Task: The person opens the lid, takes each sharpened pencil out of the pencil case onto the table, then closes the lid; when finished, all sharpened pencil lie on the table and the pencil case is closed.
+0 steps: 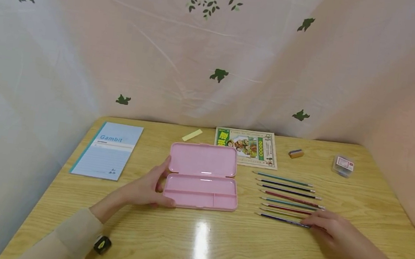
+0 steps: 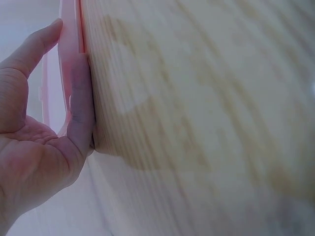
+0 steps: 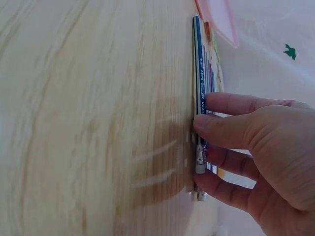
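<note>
A pink pencil case (image 1: 200, 184) lies unfolded in the middle of the table, its lid tilted back and its compartments bare. My left hand (image 1: 144, 187) holds the case by its left side, thumb at the front corner and other fingers along the side by the hinge. In the left wrist view, fingers press against the pink case wall (image 2: 70, 59). To the right, several pencils lie roughly side by side, points to the left. My right hand (image 1: 343, 237) pinches the nearest one, a dark blue pencil (image 3: 200, 83), near its eraser end between thumb and fingers.
A light blue notebook (image 1: 107, 151) lies at the left. Behind the case are a pale yellow strip (image 1: 192, 135) and a picture booklet (image 1: 267, 150), partly covered by the lid. Farther right sit a small orange-and-blue block (image 1: 295, 153) and a small clear box (image 1: 343, 166). A black object (image 1: 102, 245) is near my left sleeve.
</note>
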The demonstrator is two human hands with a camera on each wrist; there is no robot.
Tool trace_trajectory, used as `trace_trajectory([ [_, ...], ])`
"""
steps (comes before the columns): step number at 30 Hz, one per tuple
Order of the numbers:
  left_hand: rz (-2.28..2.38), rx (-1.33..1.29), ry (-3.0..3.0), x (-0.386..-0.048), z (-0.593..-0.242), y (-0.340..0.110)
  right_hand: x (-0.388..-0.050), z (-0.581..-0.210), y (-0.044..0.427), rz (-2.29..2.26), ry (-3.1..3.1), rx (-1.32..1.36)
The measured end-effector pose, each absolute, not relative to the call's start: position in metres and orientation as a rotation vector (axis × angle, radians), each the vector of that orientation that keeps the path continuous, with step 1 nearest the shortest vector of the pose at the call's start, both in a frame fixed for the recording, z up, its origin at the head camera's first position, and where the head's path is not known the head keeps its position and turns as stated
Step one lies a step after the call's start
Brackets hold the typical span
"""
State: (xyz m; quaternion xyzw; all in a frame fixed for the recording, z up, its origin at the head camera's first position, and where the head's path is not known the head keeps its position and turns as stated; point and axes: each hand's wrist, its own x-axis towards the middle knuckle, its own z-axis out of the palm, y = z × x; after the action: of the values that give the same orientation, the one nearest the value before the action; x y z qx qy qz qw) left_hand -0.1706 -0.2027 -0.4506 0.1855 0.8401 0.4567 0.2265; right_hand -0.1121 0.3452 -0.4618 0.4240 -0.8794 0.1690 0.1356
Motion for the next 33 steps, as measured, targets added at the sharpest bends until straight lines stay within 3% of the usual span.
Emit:
trace_trajectory([
  [33,1.297,0.534,2.295,-0.1702,-0.4511,-0.2016,-0.1107,-0.4650,0.3508,0.459,-2.488,1.153],
])
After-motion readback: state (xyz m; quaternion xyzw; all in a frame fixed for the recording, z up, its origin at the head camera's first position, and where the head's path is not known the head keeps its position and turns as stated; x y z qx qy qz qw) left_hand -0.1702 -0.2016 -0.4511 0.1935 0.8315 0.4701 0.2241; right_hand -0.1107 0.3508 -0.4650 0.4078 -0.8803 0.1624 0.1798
